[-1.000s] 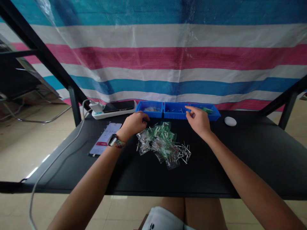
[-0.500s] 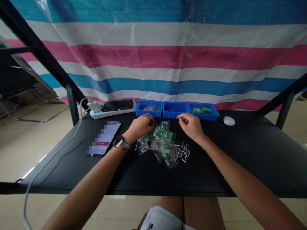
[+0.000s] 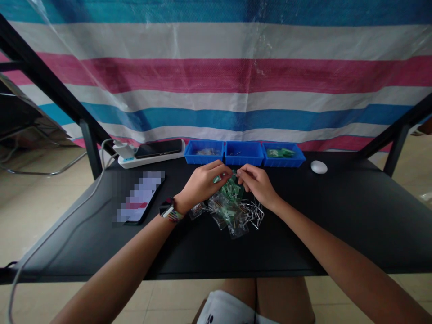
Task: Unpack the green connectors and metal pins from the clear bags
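My left hand (image 3: pixel 202 183) and my right hand (image 3: pixel 256 183) meet fingertip to fingertip above a heap of small clear bags (image 3: pixel 229 208) holding green and metal parts, in the middle of the black table (image 3: pixel 337 225). Both hands are closed in a pinch on a small bag with green parts (image 3: pixel 227 177) at the top of the heap. Loose metal pins (image 3: pixel 254 213) lie at the heap's right side. A watch with a coloured band sits on my left wrist.
Three blue trays (image 3: pixel 243 154) stand in a row at the table's back edge, the right one with green parts. A phone on a white power strip (image 3: pixel 151 153) lies left of them, another phone (image 3: pixel 140 202) nearer, a white round object (image 3: pixel 319 167) at the right. A striped tarp hangs behind.
My right hand came back from the blue trays toward the heap. My left hand moved right, and the two hands now meet over the bags.
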Demonstrator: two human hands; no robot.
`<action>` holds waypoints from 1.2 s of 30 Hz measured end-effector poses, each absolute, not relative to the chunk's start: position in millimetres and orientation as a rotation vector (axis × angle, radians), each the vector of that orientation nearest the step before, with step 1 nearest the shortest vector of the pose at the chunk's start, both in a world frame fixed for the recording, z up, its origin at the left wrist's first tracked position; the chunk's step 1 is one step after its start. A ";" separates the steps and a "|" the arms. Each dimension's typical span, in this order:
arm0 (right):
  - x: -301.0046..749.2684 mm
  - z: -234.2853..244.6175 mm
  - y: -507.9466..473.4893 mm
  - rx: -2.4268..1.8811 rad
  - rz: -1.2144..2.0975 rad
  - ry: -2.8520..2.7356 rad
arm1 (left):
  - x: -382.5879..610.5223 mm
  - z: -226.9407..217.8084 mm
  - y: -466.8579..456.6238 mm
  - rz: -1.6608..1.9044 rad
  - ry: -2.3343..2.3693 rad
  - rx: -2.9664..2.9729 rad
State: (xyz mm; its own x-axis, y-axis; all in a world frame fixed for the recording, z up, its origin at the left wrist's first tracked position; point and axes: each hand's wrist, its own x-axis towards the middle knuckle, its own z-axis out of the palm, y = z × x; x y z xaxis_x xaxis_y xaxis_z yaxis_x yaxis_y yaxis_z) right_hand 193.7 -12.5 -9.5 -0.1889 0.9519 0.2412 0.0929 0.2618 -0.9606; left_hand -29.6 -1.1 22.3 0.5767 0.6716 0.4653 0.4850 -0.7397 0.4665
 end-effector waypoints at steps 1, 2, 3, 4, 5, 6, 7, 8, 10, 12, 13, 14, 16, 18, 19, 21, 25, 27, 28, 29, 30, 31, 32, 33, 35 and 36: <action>193.7 -9.3 -12.2 -0.997 1.113 -1.510 | -28.4 22.2 -2.1 0.945 0.935 2.482; 193.8 -9.2 -11.7 -0.986 1.140 -1.494 | -27.5 21.9 -2.7 0.965 0.928 2.445; 193.9 -8.9 -11.2 -0.974 1.166 -1.485 | -26.7 21.6 -3.1 0.978 0.926 2.414; 193.9 -8.7 -10.8 -0.962 1.191 -1.481 | -25.9 21.3 -3.2 0.995 0.932 2.387; 193.9 -8.3 -10.4 -0.949 1.213 -1.480 | -25.3 20.8 -3.1 1.014 0.942 2.360; 193.8 -7.9 -10.1 -0.937 1.231 -1.479 | -25.0 20.4 -2.7 1.038 0.958 2.329; 193.7 -7.4 -10.0 -0.927 1.240 -1.476 | -24.8 19.9 -2.1 1.064 0.977 2.292; 193.6 -6.9 -10.0 -0.919 1.238 -1.470 | -25.1 19.4 -1.2 1.089 0.997 2.249; 193.5 -5.6 -10.5 -0.914 1.209 -1.457 | -26.7 18.6 1.6 1.119 1.029 2.147; 193.4 -4.1 -11.4 -0.912 1.175 -1.446 | -29.2 18.1 5.4 1.099 1.036 2.049; 193.2 -3.2 -12.1 -0.909 1.163 -1.439 | -30.4 17.9 7.4 1.068 1.027 2.001; 193.0 -2.4 -12.9 -0.904 1.153 -1.432 | -31.4 17.8 9.3 1.028 1.013 1.956; 192.3 -0.6 -14.7 -0.892 1.141 -1.424 | -32.2 18.0 11.8 0.945 0.984 1.880; 191.3 1.1 -16.5 -0.882 1.136 -1.423 | -31.5 19.2 12.1 0.887 0.967 1.832; 190.9 1.7 -17.3 -0.878 1.135 -1.423 | -30.7 20.2 11.5 0.874 0.961 1.818; 190.1 2.6 -18.6 -0.869 1.135 -1.421 | -29.0 23.0 9.4 0.866 0.947 1.799; 189.3 1.9 -18.7 -0.852 1.137 -1.411 | -26.7 26.8 6.1 0.879 0.919 1.810; 189.6 0.3 -17.3 -0.851 1.150 -1.387 | -26.1 26.1 5.8 0.903 0.896 1.816; 190.0 -0.8 -16.4 -0.852 1.164 -1.371 | -25.8 25.2 5.8 0.923 0.881 1.810; 190.5 -1.8 -15.4 -0.856 1.182 -1.358 | -25.5 24.1 5.9 0.948 0.868 1.801; 191.1 -2.9 -14.3 -0.861 1.204 -1.353 | -25.3 23.0 6.1 0.974 0.859 1.792; 191.8 -3.9 -13.4 -0.866 1.224 -1.356 | -25.0 21.9 6.2 1.003 0.852 1.787; 192.4 -4.7 -12.6 -0.871 1.240 -1.364 | -24.7 21.0 6.4 1.030 0.849 1.785; 193.0 -5.4 -11.9 -0.875 1.251 -1.373 | -24.5 20.3 6.5 1.055 0.847 1.786; 193.6 -6.3 -11.4 -0.881 1.257 -1.384 | -24.0 19.6 6.5 1.089 0.850 1.789; 193.7 -6.5 -11.4 -0.880 1.257 -1.383 | -23.7 19.4 6.3 1.096 0.854 1.790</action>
